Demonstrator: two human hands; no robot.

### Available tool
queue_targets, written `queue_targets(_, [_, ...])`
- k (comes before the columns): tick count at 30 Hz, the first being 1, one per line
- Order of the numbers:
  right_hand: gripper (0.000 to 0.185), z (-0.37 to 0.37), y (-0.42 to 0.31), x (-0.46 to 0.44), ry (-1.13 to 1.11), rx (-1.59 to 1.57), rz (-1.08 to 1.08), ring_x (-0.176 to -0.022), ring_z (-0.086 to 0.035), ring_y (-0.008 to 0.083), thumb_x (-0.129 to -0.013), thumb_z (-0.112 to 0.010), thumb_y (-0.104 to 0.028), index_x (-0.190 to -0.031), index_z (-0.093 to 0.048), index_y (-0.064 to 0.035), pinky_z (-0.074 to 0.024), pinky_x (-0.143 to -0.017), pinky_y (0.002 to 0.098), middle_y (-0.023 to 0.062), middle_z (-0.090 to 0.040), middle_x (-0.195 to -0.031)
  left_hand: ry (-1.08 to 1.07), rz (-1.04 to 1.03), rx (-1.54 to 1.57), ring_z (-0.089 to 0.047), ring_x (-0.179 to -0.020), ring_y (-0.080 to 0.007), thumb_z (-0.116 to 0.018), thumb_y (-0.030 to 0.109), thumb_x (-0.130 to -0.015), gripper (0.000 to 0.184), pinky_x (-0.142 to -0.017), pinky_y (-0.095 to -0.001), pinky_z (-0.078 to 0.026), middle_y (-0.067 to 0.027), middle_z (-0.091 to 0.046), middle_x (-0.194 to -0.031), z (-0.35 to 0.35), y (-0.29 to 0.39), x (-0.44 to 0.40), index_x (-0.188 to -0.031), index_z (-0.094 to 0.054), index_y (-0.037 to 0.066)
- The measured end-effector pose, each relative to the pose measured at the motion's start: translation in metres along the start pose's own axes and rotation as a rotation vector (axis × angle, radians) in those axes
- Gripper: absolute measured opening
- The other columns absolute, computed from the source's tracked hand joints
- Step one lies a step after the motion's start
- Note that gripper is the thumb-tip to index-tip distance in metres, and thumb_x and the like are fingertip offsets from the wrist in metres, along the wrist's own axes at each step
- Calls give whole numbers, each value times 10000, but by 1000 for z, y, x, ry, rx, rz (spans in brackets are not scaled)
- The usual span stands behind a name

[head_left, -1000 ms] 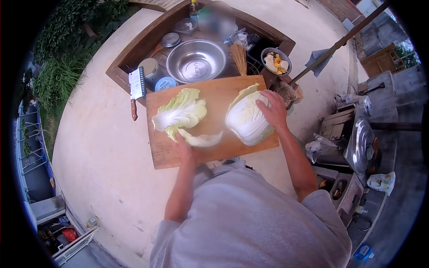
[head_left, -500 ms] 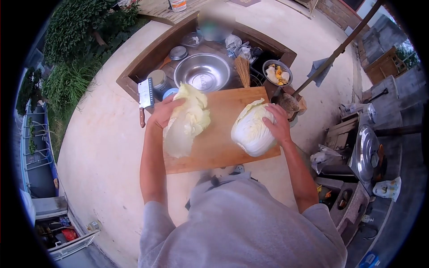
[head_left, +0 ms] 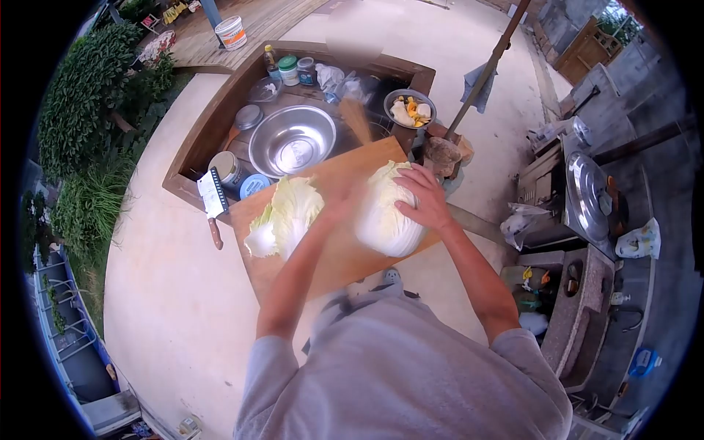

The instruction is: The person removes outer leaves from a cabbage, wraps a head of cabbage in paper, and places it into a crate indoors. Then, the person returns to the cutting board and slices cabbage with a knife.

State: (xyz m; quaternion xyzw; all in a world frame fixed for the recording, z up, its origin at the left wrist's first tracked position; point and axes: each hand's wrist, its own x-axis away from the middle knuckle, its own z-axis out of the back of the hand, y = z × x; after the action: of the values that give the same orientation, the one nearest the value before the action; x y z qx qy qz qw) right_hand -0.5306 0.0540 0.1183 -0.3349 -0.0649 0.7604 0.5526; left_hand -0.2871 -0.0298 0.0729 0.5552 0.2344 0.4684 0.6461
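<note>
A head of napa cabbage point(head_left: 385, 220) rests on the right half of a wooden cutting board point(head_left: 337, 268). My right hand point(head_left: 427, 196) grips it from the upper right, fingers curved over its side. To its left, loose cabbage leaves point(head_left: 297, 207) lie on the board. Between leaves and head is my left hand point(head_left: 341, 205), close to the cabbage's left side. Motion smears its fingers, so whether they touch the cabbage is unclear.
Beyond the board stands a steel bowl point(head_left: 293, 139). A cleaver point(head_left: 213, 198) lies at the board's left corner, near a blue-lidded container point(head_left: 255, 186). At the back right sit a whisk broom point(head_left: 356, 121) and a bowl of cut food point(head_left: 411, 110).
My left hand has let go of the leaves, now lying on the board, and moved right toward the cabbage head. My right hand stays on the head. The view has turned.
</note>
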Motion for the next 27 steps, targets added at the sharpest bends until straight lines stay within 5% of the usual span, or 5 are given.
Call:
queue_targets(3, [484,4,-21,2,15,78,86,-1341,-448,326,-720,-769,-305,-1174,-703,-153,-348,-1129,493,40,-595,-1347,-171,98,481,-456,-1332,-241,-442,524,-1035,715,-1132,-366,-346,-169,-506,-1429,-31,7,19,-1502,-376,-13])
queue_targets(7, [490,4,-12,12,37,26,74,-1335,-450,332,-714,-766,-290,-1178,-700,-147,-333,-1141,495,43,-592,-1352,19,184,510,-539,-1229,-241,-409,492,-1054,636,-1064,-331,-395,-168,-602,-1315,-47,-1,33,-1404,-508,-30])
queue_targets(13, [522,2,35,29,42,-216,-126,-1392,-405,370,-755,-727,-217,-1258,-647,-105,-330,-1157,458,103,-569,-1388,237,73,-127,-620,-1018,-270,-486,441,-1030,570,-940,-366,-470,-218,-668,-1111,-65,-46,-16,-1260,-584,-71])
queue_targets(19, [451,-3,39,30,108,-229,-178,-1373,-427,381,-772,-702,-186,-1209,-650,-87,-337,-1152,450,113,-575,-1374,538,89,167,-608,-938,-253,-525,409,-1019,516,-867,-370,-481,-200,-655,-1006,-61,-41,9,-1175,-603,-77])
queue_targets(27, [425,-10,39,27,165,-313,-231,-1357,-452,326,-778,-653,-83,-1202,-646,-48,-309,-1168,420,103,-597,-1348,608,47,391,-576,-1147,-226,-675,-47,-806,690,-976,-338,-482,-120,-561,-1268,-80,-54,59,-1422,-369,8])
